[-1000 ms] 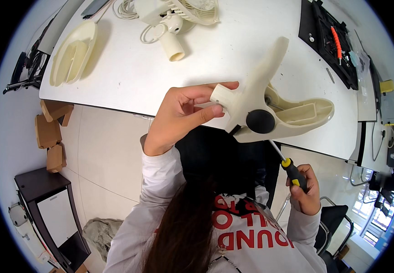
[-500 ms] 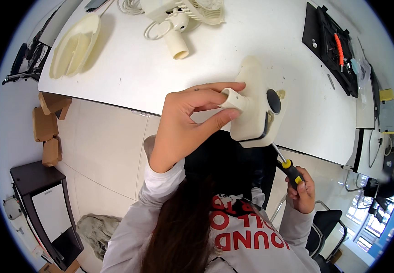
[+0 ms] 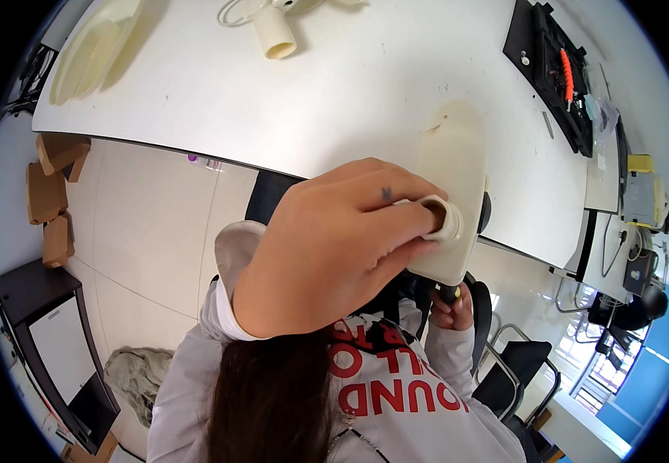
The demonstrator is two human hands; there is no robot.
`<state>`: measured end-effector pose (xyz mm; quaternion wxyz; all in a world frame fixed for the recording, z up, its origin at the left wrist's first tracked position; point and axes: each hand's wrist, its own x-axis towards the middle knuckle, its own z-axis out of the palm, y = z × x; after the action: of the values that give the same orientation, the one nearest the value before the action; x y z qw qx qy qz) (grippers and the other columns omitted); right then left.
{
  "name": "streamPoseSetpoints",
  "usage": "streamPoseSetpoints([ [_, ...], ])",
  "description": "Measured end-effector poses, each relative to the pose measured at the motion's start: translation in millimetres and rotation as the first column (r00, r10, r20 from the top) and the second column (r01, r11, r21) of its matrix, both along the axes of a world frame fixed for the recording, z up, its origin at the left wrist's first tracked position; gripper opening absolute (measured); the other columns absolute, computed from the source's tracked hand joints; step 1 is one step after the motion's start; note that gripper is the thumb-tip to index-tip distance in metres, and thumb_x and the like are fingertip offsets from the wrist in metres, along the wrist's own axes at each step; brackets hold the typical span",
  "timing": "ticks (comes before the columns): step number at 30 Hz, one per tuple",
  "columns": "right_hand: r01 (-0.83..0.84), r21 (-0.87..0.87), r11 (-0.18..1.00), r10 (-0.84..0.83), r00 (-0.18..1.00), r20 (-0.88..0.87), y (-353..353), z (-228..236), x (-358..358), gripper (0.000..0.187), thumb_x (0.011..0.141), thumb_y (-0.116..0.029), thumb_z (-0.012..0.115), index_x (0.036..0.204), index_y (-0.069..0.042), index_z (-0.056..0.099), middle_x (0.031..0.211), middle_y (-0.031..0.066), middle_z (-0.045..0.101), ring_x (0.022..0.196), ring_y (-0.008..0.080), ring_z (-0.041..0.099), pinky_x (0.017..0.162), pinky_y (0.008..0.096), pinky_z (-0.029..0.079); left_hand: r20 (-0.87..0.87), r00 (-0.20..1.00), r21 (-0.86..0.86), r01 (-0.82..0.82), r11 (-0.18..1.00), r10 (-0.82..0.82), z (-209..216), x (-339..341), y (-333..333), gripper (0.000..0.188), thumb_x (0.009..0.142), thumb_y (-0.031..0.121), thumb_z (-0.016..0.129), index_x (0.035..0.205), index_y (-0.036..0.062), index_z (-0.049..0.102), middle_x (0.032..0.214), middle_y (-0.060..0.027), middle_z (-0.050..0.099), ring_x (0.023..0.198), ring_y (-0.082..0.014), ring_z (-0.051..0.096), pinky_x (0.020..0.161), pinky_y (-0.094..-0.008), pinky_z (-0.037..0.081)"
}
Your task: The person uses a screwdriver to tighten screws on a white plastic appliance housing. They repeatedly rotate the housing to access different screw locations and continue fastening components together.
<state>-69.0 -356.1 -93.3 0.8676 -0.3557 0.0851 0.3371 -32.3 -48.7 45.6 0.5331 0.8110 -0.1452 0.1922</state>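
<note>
My left hand (image 3: 334, 239) grips the short round socket of a cream plastic base (image 3: 454, 154), its fingers wrapped about the socket's rim. The base is long with rounded ends and tilts over the near edge of the table. A dark round pad (image 3: 486, 212) shows at its right side. Beyond the near end of the base, my right hand (image 3: 458, 312) is closed round the black and yellow handle of a screwdriver (image 3: 449, 294). The base hides the screwdriver's shaft and tip, so I cannot tell whether the tip touches it.
On the white table (image 3: 334, 100) lie a cream tubular joint piece (image 3: 274, 37) at the back and a cream shell (image 3: 91, 54) at far left. An open black tool case (image 3: 558, 92) with an orange-red tool (image 3: 567, 76) is at the right. A chair (image 3: 523, 363) stands right of me.
My left hand has brought the base nearer and turned it, so its socket faces up more. My right hand has moved left with the screwdriver, whose shaft is now hidden. The view has shifted.
</note>
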Motion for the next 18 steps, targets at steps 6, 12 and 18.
streamPoseSetpoints([
  [6, -0.085, -0.049, 0.995, 0.079, 0.992, -0.103, 1, -31, -1, 0.048, 0.088, -0.049, 0.038, 0.114, -0.008, 0.04, 0.091, 0.0112, 0.051, 0.051, 0.0098, 0.04, 0.04, 0.0164, 0.033, -0.003, 0.999, 0.089, -0.039, 0.995, 0.04, 0, -3, -8, 0.016, 0.059, 0.0, 0.069, 0.071, 0.0025, 0.058, 0.089, -0.0061, 0.063, 0.072, -0.0207, 0.06, 0.058, -0.0266, 0.047],
  [12, 0.02, 0.109, 0.994, -0.014, 0.998, -0.06, 10, -22, 4, 0.045, 0.085, -0.034, 0.049, 0.117, -0.008, 0.033, 0.106, 0.0116, 0.044, 0.071, 0.0124, 0.042, 0.043, 0.0171, 0.035, -0.04, 0.998, 0.135, -0.043, 0.99, 0.049, 1, -3, -6, 0.014, 0.061, 0.0, 0.068, 0.072, 0.0022, 0.058, 0.09, -0.0057, 0.063, 0.067, -0.0195, 0.059, 0.057, -0.026, 0.046],
  [18, -0.07, -0.04, 0.997, 0.071, 0.997, 0.006, -12, -42, 10, 0.042, 0.086, -0.034, 0.049, 0.116, -0.006, 0.037, 0.108, 0.0133, 0.045, 0.07, 0.0118, 0.042, 0.042, 0.0168, 0.032, -0.089, 0.996, 0.107, -0.004, 0.994, 0.013, -2, -3, -7, 0.014, 0.063, -0.003, 0.066, 0.073, 0.0004, 0.057, 0.091, -0.0068, 0.062, 0.064, -0.0175, 0.059, 0.055, -0.0244, 0.046],
])
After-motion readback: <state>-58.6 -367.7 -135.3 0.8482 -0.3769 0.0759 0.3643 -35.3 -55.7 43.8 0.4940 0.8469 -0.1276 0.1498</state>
